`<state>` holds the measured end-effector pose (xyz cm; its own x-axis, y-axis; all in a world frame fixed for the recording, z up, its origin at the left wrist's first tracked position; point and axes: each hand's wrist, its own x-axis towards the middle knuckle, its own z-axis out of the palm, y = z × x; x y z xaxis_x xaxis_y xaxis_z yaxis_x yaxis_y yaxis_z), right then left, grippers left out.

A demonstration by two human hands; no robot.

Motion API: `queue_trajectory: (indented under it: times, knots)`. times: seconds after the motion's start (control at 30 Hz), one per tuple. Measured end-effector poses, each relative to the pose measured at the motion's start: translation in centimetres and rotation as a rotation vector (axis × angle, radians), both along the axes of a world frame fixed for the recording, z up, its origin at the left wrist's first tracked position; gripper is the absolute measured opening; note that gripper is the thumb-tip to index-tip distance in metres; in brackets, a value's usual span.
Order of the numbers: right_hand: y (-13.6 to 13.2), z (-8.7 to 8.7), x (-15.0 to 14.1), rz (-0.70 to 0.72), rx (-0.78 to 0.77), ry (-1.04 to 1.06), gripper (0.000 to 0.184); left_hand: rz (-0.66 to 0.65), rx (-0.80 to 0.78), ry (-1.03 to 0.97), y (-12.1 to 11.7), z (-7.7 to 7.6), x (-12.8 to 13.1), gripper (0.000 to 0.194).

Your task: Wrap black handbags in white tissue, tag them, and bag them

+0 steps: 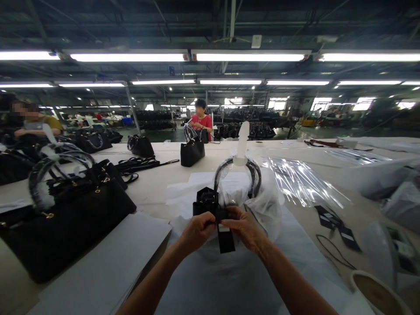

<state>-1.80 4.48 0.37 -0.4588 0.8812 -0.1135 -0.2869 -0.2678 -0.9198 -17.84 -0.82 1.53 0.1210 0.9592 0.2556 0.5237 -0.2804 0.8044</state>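
Note:
A black handbag (pixel 204 200) stands in front of me, partly wrapped in white tissue and clear plastic (pixel 267 212). Its wrapped handles (pixel 256 168) rise in an arch, with a white paper strip (pixel 242 142) around their top. My right hand (pixel 246 227) pinches a black hang tag (pixel 226 243) with a small white label, which hangs over the bag's front. Close beside the tag, my left hand (pixel 198 228) is closed, fingertips pressed together at the bag's edge; what they grip is hidden.
Finished-looking black handbags (pixel 75 214) crowd the left, beside stacked white sheets (pixel 108 262). Rightward lie clear plastic sleeves (pixel 303 181), more black tags (pixel 349 238) with a cord, and a tape roll (pixel 377 293). Across the table, a person in red (pixel 206 121) handles another bag.

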Motion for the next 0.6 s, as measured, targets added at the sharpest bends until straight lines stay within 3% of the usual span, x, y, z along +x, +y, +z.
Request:
queue_trajectory:
  times: [0.2, 0.43, 0.5, 0.6]
  knots:
    - [-1.3, 0.0, 0.4, 0.079, 0.017, 0.001, 0.034, -0.044, 0.055, 0.124, -0.6, 0.3, 0.8, 0.014]
    - [-0.8, 0.3, 3.1, 0.327, -0.055, -0.008, 0.028, 0.052, -0.074, 0.023, -0.4, 0.2, -0.5, 0.022]
    - [-0.4, 0.1, 3.8, 0.320, -0.084, 0.057, 0.024, 0.041, -0.119, -0.070, -0.4, 0.0, -1.0, 0.025]
    - [-0.2, -0.3, 3.6, 0.199, -0.118, 0.167, 0.024, 0.000, -0.190, -0.262, -0.4, -0.2, -1.2, 0.026]
